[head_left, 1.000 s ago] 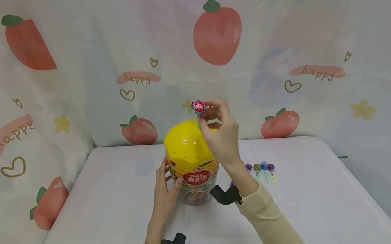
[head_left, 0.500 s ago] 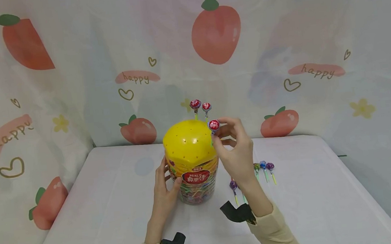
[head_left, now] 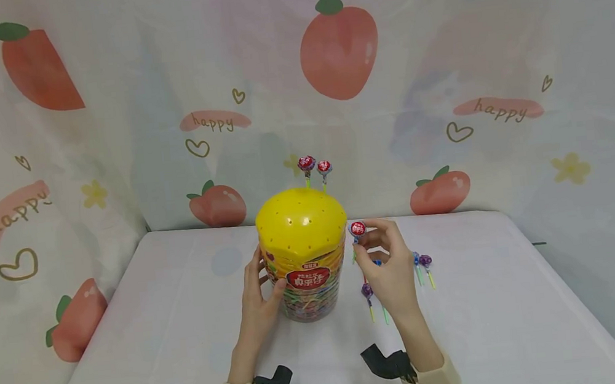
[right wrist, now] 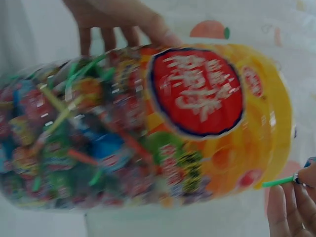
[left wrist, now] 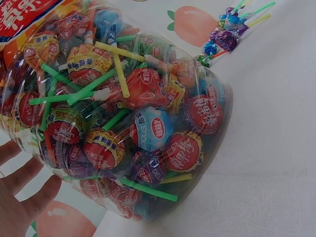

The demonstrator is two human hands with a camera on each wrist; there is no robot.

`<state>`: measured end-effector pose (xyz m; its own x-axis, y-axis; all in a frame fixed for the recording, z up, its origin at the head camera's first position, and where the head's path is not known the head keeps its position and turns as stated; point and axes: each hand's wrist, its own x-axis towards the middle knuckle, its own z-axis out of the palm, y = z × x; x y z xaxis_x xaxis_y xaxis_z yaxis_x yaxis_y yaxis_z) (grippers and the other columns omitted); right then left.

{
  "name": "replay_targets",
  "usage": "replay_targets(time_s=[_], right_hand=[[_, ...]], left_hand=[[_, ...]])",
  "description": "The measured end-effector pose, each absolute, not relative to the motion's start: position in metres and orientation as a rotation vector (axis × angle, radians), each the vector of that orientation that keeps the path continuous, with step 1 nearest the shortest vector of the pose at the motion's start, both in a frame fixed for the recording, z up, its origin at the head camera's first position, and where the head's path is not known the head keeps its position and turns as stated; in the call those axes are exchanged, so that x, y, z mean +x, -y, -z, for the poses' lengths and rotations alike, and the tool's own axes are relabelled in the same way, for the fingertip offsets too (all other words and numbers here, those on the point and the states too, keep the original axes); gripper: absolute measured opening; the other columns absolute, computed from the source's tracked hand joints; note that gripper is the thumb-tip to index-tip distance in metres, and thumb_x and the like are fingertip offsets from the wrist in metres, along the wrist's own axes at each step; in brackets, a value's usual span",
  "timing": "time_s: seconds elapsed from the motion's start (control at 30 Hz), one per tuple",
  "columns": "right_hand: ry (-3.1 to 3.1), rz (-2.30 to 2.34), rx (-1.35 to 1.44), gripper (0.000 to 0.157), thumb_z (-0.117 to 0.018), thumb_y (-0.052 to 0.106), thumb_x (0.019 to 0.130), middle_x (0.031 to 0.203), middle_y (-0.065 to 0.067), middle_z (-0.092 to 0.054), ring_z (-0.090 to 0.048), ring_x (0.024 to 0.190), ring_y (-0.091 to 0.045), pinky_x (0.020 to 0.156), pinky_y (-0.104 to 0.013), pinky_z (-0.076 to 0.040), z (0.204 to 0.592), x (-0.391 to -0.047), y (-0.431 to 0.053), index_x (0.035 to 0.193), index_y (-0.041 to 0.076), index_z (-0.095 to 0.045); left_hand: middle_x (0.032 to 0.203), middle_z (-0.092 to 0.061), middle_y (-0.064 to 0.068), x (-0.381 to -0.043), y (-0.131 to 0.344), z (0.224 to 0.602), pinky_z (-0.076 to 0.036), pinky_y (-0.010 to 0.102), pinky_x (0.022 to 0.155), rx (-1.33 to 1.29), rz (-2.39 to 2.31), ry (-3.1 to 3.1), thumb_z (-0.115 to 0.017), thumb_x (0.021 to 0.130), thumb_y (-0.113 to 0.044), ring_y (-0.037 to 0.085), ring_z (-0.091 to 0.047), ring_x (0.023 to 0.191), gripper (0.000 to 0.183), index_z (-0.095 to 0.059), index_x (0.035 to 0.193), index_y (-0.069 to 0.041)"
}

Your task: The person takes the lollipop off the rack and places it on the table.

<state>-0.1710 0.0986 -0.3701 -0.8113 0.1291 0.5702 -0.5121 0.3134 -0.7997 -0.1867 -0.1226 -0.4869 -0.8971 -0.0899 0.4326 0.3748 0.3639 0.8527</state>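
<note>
A clear jar (head_left: 310, 306) full of wrapped lollipops, with a yellow dotted lid (head_left: 299, 223), stands upright on the white table. My left hand (head_left: 259, 302) holds its left side, thumb on the front and fingers toward the back. Just right of the lid, my right hand (head_left: 392, 273) pinches a lollipop (head_left: 358, 229) with a red and blue wrapper, head up. Its green stick (right wrist: 277, 181) points at the lid's edge in the right wrist view. Two lollipops (head_left: 306, 163) (head_left: 324, 167) stand upright at the back of the lid.
On the table right of the jar lie several loose lollipops, among them a purple one (head_left: 367, 290) near the jar and another purple one (head_left: 426, 261) farther right; my right hand partly covers the group. A fruit-printed cloth (head_left: 266, 47) hangs behind the table.
My right hand has moved from above the lid rightward and down to beside it, carrying the lollipop. The two lollipops at the lid's back now show fully. My left hand stays on the jar.
</note>
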Motion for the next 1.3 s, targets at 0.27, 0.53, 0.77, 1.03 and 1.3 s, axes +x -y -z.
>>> replay_targets(time_s=[0.27,0.53,0.77,1.03,1.3], right_hand=[[2.129,-1.542,0.171,0.040,-0.067,-0.008,0.081,0.086,-0.014,-0.065,-0.055,0.077,-0.002,0.064,-0.011,-0.052,0.405,-0.173,-0.113,0.118,0.004,-0.058],[2.181,-1.608,0.067,0.039,-0.066,-0.007,0.083,0.087,-0.014,-0.064,-0.055,0.076,-0.004,0.060,-0.012,-0.050,0.423,-0.179,-0.127,0.119,0.007,-0.058],[2.295,-1.519,-0.004,0.039,-0.065,-0.007,0.082,0.086,-0.016,-0.066,-0.056,0.071,0.001,0.059,-0.013,-0.050,0.434,-0.185,-0.147,0.117,0.006,-0.058],[2.476,-1.473,-0.099,0.039,-0.064,-0.004,0.083,0.088,-0.019,-0.068,-0.057,0.066,0.003,0.058,-0.015,-0.054,0.445,-0.191,-0.168,0.120,0.004,-0.056],[2.675,-1.421,-0.183,0.040,-0.060,0.001,0.084,0.091,-0.018,-0.068,-0.062,0.063,-0.006,0.058,-0.019,-0.053,0.455,-0.192,-0.179,0.123,0.001,-0.053]], left_hand=[[0.145,-0.038,0.016,-0.176,0.117,0.466,-0.041,0.058,0.105,-0.206,1.598,2.240,-0.063,0.089,-0.013,0.034,-0.040,0.131,0.077,-0.021,0.154,-0.014],[0.145,-0.039,0.007,-0.186,0.122,0.487,-0.043,0.053,0.105,-0.227,1.586,2.216,-0.065,0.089,-0.016,0.025,-0.041,0.132,0.081,-0.019,0.154,-0.028],[0.144,-0.040,0.004,-0.183,0.121,0.485,-0.045,0.053,0.103,-0.261,1.559,2.211,-0.063,0.091,-0.023,0.023,-0.043,0.130,0.077,-0.018,0.153,-0.032],[0.145,-0.039,0.005,-0.183,0.120,0.484,-0.044,0.053,0.104,-0.248,1.560,2.220,-0.063,0.092,-0.026,0.024,-0.042,0.130,0.077,-0.017,0.153,-0.034],[0.145,-0.039,0.004,-0.183,0.121,0.484,-0.043,0.053,0.104,-0.239,1.578,2.219,-0.063,0.091,-0.025,0.022,-0.042,0.130,0.077,-0.018,0.153,-0.034]])
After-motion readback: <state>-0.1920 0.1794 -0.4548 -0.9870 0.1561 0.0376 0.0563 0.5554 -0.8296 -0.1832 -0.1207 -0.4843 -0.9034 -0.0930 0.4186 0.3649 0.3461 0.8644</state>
